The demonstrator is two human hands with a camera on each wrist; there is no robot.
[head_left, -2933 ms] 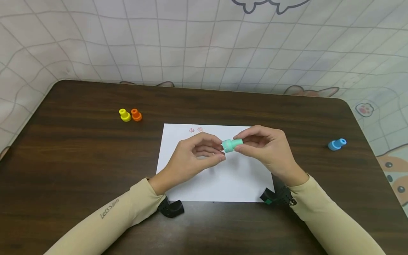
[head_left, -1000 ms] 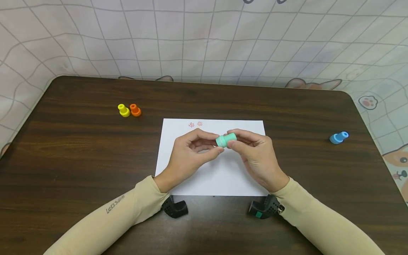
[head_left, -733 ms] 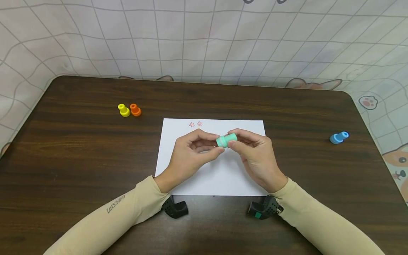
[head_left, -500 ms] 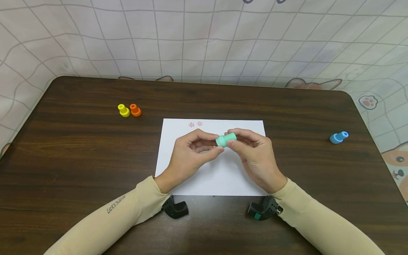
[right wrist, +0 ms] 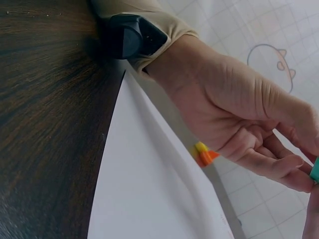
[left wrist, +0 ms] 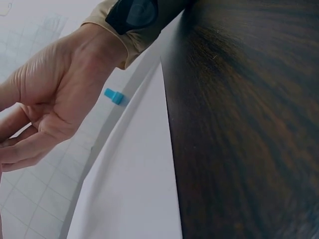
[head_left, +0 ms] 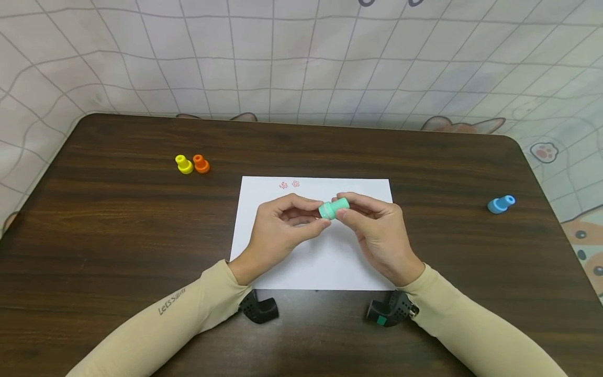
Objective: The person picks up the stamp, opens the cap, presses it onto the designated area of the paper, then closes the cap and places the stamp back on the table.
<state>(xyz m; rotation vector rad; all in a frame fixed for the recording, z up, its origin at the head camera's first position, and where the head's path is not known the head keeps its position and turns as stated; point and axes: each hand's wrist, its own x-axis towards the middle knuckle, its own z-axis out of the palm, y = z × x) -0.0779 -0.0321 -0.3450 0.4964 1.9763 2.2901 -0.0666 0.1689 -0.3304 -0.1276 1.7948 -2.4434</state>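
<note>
A small mint-green stamp (head_left: 334, 208) is held over the white paper (head_left: 325, 262), tilted with its narrow end up to the right. My left hand (head_left: 285, 225) pinches its wide end between thumb and fingertips. On the narrow end, my right hand (head_left: 379, 225) grips with thumb and index finger. The left wrist view catches the right hand (left wrist: 60, 89) from across the paper. In the right wrist view the left hand (right wrist: 239, 109) reaches toward a sliver of the green stamp (right wrist: 315, 172) at the image edge.
Two small red flower prints (head_left: 289, 185) mark the paper's top left. A yellow stamp (head_left: 184, 164) and an orange stamp (head_left: 201, 164) stand together at the back left. A blue stamp (head_left: 501, 204) lies on its side at the right of the dark wooden table (head_left: 118, 220).
Since the oldest frame, my right hand has come left and turned, and the green stamp has tilted further, its narrow end rising. During the last second both hands have stayed almost still.
</note>
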